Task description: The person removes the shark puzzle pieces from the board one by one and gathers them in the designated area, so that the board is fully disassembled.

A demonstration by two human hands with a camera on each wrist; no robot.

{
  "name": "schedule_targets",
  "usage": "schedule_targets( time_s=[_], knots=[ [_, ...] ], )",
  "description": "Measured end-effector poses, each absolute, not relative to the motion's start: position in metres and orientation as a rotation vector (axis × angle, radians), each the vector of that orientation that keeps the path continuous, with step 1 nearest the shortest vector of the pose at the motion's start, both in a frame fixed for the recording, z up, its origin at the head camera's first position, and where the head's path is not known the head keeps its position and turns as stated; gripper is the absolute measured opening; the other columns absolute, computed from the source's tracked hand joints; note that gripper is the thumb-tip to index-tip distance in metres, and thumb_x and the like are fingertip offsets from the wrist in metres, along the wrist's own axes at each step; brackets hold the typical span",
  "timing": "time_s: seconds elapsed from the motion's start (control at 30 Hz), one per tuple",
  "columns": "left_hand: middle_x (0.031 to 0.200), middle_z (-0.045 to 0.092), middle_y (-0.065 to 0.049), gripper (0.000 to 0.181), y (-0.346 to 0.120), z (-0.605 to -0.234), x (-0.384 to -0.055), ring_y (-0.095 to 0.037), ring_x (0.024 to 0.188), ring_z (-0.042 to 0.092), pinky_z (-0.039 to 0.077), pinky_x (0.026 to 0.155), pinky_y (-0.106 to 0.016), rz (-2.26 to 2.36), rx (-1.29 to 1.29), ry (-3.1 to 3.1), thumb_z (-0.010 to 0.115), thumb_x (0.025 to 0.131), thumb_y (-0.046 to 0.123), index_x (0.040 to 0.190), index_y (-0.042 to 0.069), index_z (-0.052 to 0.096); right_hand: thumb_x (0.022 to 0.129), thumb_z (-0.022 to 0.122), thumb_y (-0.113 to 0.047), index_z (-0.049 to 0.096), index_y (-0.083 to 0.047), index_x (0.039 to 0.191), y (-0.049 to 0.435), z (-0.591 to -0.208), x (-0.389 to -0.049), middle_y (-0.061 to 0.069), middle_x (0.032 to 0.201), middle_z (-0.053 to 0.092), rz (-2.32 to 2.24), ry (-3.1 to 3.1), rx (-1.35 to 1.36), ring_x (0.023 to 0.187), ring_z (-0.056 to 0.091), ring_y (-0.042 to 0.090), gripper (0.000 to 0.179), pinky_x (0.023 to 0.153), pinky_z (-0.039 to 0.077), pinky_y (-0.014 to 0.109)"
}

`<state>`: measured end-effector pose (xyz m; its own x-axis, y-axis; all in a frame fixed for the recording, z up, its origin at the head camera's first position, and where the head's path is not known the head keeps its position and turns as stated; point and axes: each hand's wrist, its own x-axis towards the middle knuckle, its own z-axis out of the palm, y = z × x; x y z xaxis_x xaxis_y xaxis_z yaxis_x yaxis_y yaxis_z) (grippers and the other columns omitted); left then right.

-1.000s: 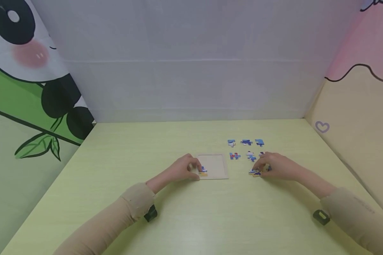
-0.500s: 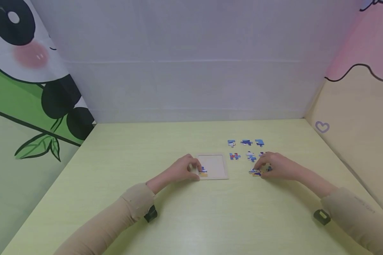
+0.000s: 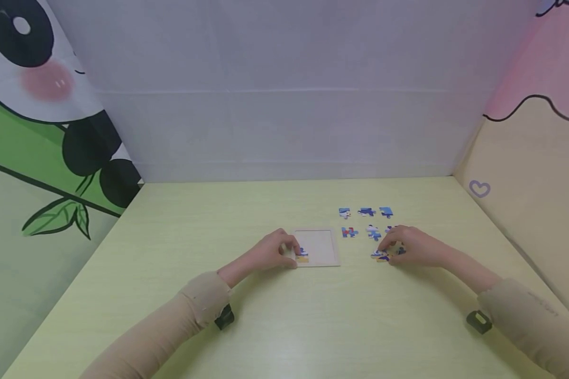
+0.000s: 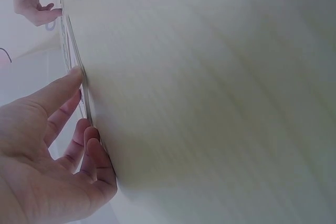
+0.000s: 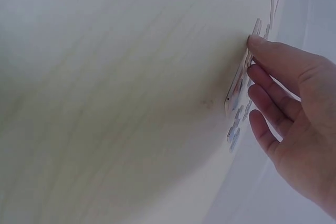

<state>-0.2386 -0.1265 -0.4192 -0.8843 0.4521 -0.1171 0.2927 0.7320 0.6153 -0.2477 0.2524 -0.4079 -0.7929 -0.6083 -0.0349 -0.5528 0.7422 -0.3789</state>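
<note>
In the head view my left hand (image 3: pixel 269 251) holds the left side of a shallow square puzzle tray (image 3: pixel 335 248), thumb at its near corner. One blue, white and yellow puzzle piece (image 3: pixel 303 258) lies in the tray's near left corner. To the right of the tray, my right hand (image 3: pixel 414 247) pinches a blue and yellow puzzle piece (image 3: pixel 381 257) between thumb and fingers. In the right wrist view the held piece (image 5: pixel 237 85) looks slightly tilted at the tabletop. Another piece (image 3: pixel 400 251) is partly hidden by the right hand.
Behind the right hand lie rows of loose puzzle pieces, including a red and blue one (image 3: pixel 349 232), a white and blue one (image 3: pixel 373 232) and a dark blue one (image 3: pixel 367 211). A pale wall (image 3: pixel 284 131) stands behind the table (image 3: pixel 218 210).
My right hand has barely shifted, with its fingertips still at the blue and yellow piece. The left hand and the tray have stayed in place.
</note>
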Motion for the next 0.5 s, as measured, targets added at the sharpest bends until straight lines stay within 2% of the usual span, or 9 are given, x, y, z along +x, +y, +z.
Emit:
schedule_targets(
  time_s=[0.27,0.5],
  knots=[
    [0.105,0.057,-0.004,0.029,-0.127,-0.419,-0.239,-0.018,0.088,0.05,0.043,0.08,-0.029,0.882,0.601,2.689,0.083,0.079,0.019,0.103,0.017,0.067,0.078,0.083,-0.021,0.07,-0.01,0.119,0.237,-0.403,-0.255,0.0,0.11,0.071,-0.541,2.838,-0.942,0.109,0.062,0.025,0.045,0.097,0.049,0.048],
    [0.105,0.058,-0.004,0.048,-0.127,-0.42,-0.239,-0.016,0.086,0.049,0.042,0.077,-0.026,0.912,0.561,2.7,0.085,0.077,0.019,0.117,0.01,0.061,0.084,0.077,-0.02,0.065,-0.008,0.126,0.208,-0.391,-0.261,0.006,0.114,0.07,-0.604,2.855,-0.988,0.11,0.06,0.025,0.045,0.096,0.049,0.046]
  ],
)
